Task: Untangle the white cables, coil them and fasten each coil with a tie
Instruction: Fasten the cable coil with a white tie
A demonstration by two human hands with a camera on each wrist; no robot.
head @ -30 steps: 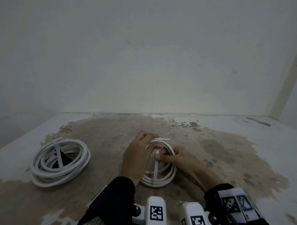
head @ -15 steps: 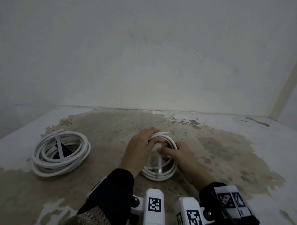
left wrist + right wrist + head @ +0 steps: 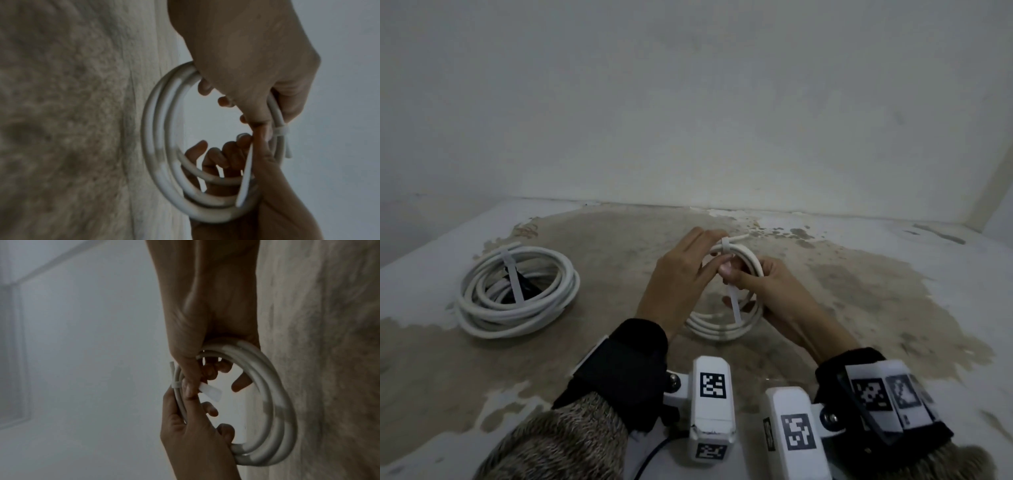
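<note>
Two coils are on the counter (image 3: 893, 274). One, the tied coil (image 3: 517, 294), lies flat well to the left of the hands with its strap across it and needs nothing further. The small coil (image 3: 726, 325) is the one in hand: it stands on edge, its lower turns touching the counter. The tie (image 3: 726, 245) is already looped round its upper turns, with the loose tail (image 3: 734, 305) hanging down across the opening.

Left hand (image 3: 678, 287) grips the upper left of the small coil, fingers curled round the turns just beside the tie. Right hand (image 3: 767, 291) pinches the tail close under the tie between thumb and finger, its other fingers inside the ring.

Judgement: fastening of the second coil is under way. Next move calls for a steady pull on the tail against the left hand's hold until the turns are snug.
</note>
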